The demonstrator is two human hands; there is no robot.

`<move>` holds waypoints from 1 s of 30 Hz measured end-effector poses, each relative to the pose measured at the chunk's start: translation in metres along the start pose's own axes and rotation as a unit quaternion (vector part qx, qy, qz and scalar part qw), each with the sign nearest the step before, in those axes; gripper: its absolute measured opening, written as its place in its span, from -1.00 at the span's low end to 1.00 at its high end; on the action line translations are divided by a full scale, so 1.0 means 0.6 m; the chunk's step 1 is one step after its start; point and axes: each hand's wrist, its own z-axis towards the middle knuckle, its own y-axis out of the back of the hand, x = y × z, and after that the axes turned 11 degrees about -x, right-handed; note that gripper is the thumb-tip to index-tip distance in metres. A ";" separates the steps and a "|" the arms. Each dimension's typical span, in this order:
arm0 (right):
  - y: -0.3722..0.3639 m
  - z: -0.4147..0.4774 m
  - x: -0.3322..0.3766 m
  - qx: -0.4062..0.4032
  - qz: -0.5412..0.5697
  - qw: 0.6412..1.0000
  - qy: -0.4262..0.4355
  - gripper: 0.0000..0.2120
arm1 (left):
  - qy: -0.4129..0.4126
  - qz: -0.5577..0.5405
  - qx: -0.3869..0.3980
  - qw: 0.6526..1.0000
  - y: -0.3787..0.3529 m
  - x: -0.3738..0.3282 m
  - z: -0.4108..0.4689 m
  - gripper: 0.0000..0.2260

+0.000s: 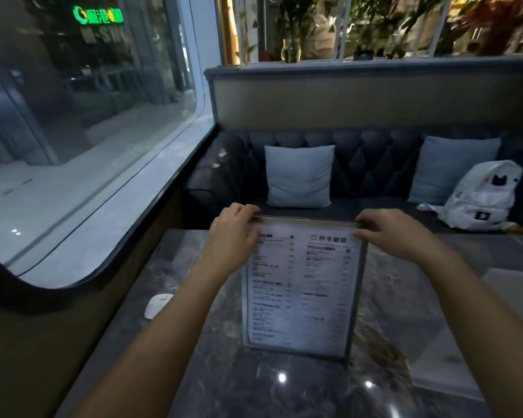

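Where the dark marbled table [254,387] catches two bright glints of light close to the viewer, a framed menu stand [302,291] stands upright on it, its printed page facing the person. To the stand's left, near the table's edge, lies a small white oval device [158,304]. Both hands hold the stand's top edge. The left hand [228,236] curls its fingers over the left corner, and the right hand [396,233] pinches the right corner between thumb and fingers. Beyond the table runs a dark tufted sofa [372,158]. A pale blue left cushion [299,176] sits just past the menu, and a white backpack [480,197] leans against the right cushion [447,167]. A large window [73,116] fills the left side. Farthest off, above the sofa's back ledge, stands a glass vase [291,49] among green plants.
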 end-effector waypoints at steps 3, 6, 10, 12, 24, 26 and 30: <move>-0.017 -0.004 0.000 -0.036 0.061 0.997 -0.021 -0.86 | 0.050 -0.094 -0.009 0.994 -0.009 0.021 -0.004 -0.59; -0.032 -0.015 -0.005 -0.092 0.147 0.984 -0.042 -0.91 | 0.147 -0.180 -0.028 0.972 -0.021 0.036 -0.008 -0.51; -0.062 -0.038 -0.007 -0.145 0.268 0.947 -0.104 -0.93 | 0.214 -0.280 0.002 0.936 -0.041 0.056 -0.026 -0.66; -0.084 -0.056 -0.008 -0.137 0.326 0.925 -0.139 -0.95 | 0.217 -0.318 0.005 0.923 -0.052 0.068 -0.043 -0.78; -0.223 -0.169 -0.041 -0.057 0.427 0.864 -0.259 -0.90 | 0.344 -0.399 0.061 0.848 -0.110 0.120 -0.149 -0.89; -0.236 -0.176 -0.045 -0.066 0.426 0.863 -0.263 -0.88 | 0.361 -0.402 0.069 0.839 -0.119 0.128 -0.163 -0.87; -0.252 -0.178 -0.051 -0.093 0.451 0.843 -0.278 -0.84 | 0.381 -0.399 0.088 0.830 -0.136 0.145 -0.189 -0.85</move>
